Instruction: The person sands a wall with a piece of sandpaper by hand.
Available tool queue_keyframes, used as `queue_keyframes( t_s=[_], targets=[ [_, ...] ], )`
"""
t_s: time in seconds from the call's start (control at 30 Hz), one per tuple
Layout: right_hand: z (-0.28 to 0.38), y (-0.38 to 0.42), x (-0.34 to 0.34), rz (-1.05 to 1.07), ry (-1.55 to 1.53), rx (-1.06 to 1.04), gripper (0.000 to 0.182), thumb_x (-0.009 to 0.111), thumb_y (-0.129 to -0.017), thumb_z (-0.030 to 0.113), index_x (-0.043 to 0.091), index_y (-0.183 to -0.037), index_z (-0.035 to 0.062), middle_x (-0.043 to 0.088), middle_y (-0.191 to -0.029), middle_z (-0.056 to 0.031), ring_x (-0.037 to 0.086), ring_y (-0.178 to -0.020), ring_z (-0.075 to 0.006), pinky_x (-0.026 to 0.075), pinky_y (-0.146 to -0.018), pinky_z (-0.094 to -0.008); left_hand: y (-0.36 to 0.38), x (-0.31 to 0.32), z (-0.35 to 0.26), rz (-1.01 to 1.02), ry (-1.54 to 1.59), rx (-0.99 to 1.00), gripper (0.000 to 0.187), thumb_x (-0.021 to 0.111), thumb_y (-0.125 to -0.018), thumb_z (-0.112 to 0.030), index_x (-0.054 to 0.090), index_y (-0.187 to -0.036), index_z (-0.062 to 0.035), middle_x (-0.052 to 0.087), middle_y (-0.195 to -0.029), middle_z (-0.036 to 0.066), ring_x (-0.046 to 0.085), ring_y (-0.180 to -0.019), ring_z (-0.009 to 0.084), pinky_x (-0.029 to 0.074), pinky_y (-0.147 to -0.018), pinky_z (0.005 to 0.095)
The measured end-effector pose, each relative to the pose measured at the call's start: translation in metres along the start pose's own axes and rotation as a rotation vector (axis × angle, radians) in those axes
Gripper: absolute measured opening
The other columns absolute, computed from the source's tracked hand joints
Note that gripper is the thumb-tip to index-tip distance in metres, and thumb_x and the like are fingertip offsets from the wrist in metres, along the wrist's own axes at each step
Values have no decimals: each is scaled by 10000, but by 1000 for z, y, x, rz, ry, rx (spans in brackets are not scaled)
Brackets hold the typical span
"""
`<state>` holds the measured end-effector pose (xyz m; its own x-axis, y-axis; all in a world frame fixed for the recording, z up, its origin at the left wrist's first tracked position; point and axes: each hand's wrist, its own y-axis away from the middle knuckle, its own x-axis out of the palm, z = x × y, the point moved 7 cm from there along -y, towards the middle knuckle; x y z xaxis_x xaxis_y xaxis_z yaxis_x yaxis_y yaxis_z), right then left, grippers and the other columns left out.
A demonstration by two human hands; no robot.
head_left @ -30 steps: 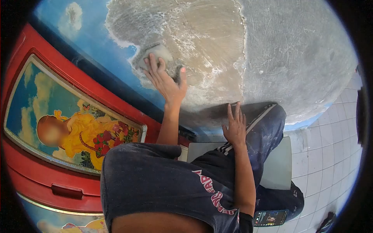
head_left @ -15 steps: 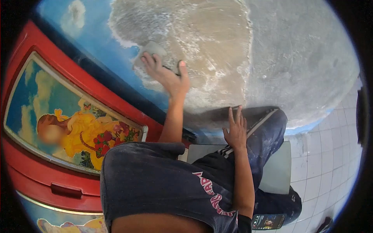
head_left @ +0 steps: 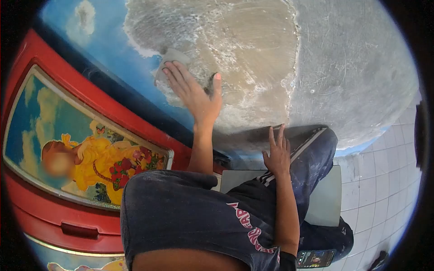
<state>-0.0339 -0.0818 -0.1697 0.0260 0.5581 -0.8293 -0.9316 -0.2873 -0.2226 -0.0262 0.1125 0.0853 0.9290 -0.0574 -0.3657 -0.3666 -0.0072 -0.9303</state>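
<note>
My left hand lies flat with its fingers stretched and thumb spread. Its fingertips press a thin grey sheet against the wall, on a rough patch beside blue paint. Nearer my raised knee, my right hand has its fingers apart and nothing in it. Two of its fingertips reach the lower part of the wall, where a ragged seam runs; whether they touch it I cannot tell.
A red cabinet with a framed picture stands on the left. Under my leg is a pale grey-green seat. A phone with a lit screen lies low by my leg. White tiles cover the floor at right, with a dark object on them.
The left hand's fingers are straighter and flatter on the sheet, which has shifted slightly left. My right hand stays almost in place. The whole view has shifted a little.
</note>
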Motion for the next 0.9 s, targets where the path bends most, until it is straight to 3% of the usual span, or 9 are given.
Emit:
queue_keyframes(
  t_s=[0.2, 0.5, 0.67, 0.77, 0.87, 0.9],
  targets=[
    [1, 0, -1, 3, 12, 13, 999, 778, -801, 195, 178, -1598, 150, 69, -1645, -246, 407, -1390, -394, 347, -1147, -517, -1, -17, -6, 130, 7, -60, 1047, 723, -864, -475, 155, -1555, 68, 116, -1617, 312, 98, -1505, 474, 153, -1199, 571],
    [2, -1, -5, 36, -1, 30, 1010, 785, -788, 185, 181, -1598, 151, 80, -1642, -248, 471, -1325, -397, 381, -1121, -512, -1, -25, -10, 87, -110, -49, 1014, 749, -838, -466, 223, -1565, 9, 197, -1625, 239, 244, -1460, 443, 243, -1147, 599],
    [-2, 0, -1, 42, -9, 44, 981, 783, -787, 180, 220, -1590, 152, 84, -1641, -250, 482, -1312, -398, 399, -1106, -497, 1, -17, -8, 67, -83, -16, 1019, 714, -856, -474, 179, -1572, 16, 151, -1633, 247, 180, -1484, 452, 218, -1154, 603],
    [0, 2, -5, -23, -4, 12, 1009, 792, -768, 182, 213, -1593, 162, 96, -1635, -268, 500, -1257, -458, 428, -1061, -486, 2, -14, -8, 84, -82, -36, 1026, 695, -866, -474, 145, -1574, 26, 119, -1635, 263, 145, -1495, 454, 201, -1159, 608],
    [1, 6, -18, -41, -64, 8, 933, 767, -794, 171, 257, -1574, 123, 199, -1616, -256, 484, -1317, -388, 389, -1112, -481, 3, -12, -8, 89, -78, -39, 1030, 685, -871, -472, 127, -1573, 35, 103, -1634, 274, 131, -1499, 456, 193, -1159, 613],
    [3, 9, -31, -111, -109, -26, 862, 761, -796, 163, 327, -1539, 108, 336, -1534, -243, 504, -1287, -373, 400, -1087, -479, 2, -12, -8, 81, -84, -28, 1030, 682, -873, -473, 124, -1573, 38, 99, -1634, 277, 129, -1499, 458, 192, -1158, 616]
  ],
)
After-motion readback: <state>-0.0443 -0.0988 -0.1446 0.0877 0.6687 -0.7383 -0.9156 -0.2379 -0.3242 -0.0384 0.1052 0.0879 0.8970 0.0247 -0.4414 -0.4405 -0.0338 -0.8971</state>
